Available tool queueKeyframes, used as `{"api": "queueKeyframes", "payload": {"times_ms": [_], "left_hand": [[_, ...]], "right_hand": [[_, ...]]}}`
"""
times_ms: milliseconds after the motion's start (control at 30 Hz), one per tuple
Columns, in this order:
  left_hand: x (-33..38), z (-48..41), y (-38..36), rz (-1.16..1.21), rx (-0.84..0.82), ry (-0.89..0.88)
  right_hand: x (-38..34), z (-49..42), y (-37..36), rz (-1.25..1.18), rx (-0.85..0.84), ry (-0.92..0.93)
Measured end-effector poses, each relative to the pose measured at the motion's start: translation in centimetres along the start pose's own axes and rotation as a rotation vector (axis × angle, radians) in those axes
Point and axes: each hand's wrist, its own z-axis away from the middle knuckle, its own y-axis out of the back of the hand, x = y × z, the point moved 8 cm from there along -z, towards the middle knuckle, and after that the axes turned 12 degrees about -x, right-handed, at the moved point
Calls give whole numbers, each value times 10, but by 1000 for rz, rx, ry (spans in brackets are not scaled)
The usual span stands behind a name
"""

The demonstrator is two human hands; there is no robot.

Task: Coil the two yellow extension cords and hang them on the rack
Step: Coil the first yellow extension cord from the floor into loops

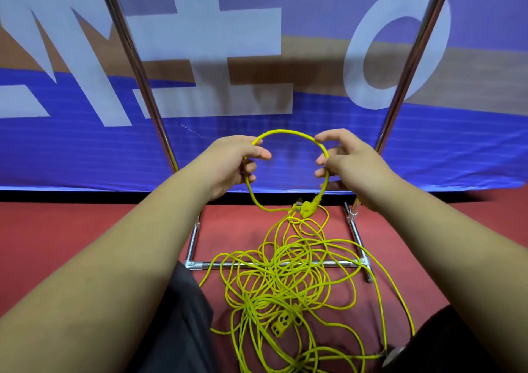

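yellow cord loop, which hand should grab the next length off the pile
Probably the right hand: it pinches the loop lightly just above the plug, while the left hand grips it with curled fingers.

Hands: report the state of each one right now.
Left hand: closed on the yellow cord, holding the loop's left side.
Right hand: closed on the same cord, holding the loop's right side.

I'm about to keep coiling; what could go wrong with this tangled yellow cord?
The yellow extension cords lie tangled on the red floor, so drawing more toward the left hand and right hand could tighten knots. Strands cross the chrome rack base bar and might snag there.
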Motion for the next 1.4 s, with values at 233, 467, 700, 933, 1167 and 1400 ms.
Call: {"api": "queueKeyframes", "payload": {"times_ms": [233,467,700,933,1167,1400], "left_hand": [[6,11,-11,88,-137,-82],[6,19,10,-17,-1,-86],[17,30,29,-438,172,-152],[20,30,39,-896,319,-93],[1,14,27,-1026,160,-26],[-34,28,-44,-396,-427,192]], "right_hand": [[-1,-3,-13,-135,-4,-93],[1,-1,-50,407,-256,-98],[11,2,-70,1189,-407,-112],[9,15,-79,1409,-483,-145],[13,9,-68,626,-403,-147],[22,2,-52,-661,-12,-233]]}}
